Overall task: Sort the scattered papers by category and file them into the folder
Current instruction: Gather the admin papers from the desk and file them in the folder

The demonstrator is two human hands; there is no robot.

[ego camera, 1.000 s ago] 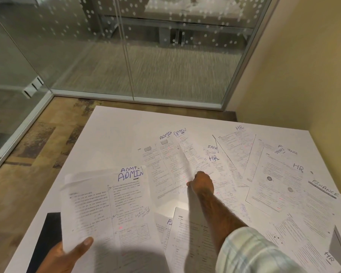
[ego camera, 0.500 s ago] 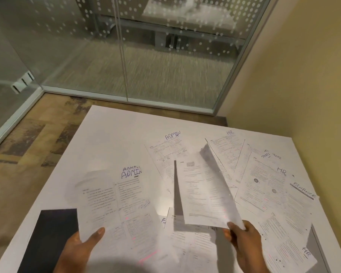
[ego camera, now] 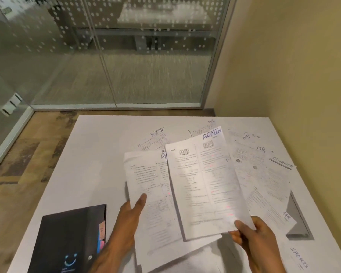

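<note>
- My left hand point(ego camera: 130, 215) pinches one ADMIN sheet point(ego camera: 146, 178); my right hand point(ego camera: 252, 233) grips a second ADMIN sheet point(ego camera: 203, 184) that overlaps it.
- The black folder point(ego camera: 67, 237) lies beside my left wrist and looks closed.
- HR and FINANCE papers point(ego camera: 264, 174) lie loose on the table point(ego camera: 98, 154); I judge the sorting barely begun.

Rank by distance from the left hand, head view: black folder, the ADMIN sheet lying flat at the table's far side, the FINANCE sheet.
1. black folder, just left of the left hand.
2. ADMIN sheet, flat on the table beyond the hand.
3. FINANCE sheet, far right.
</note>
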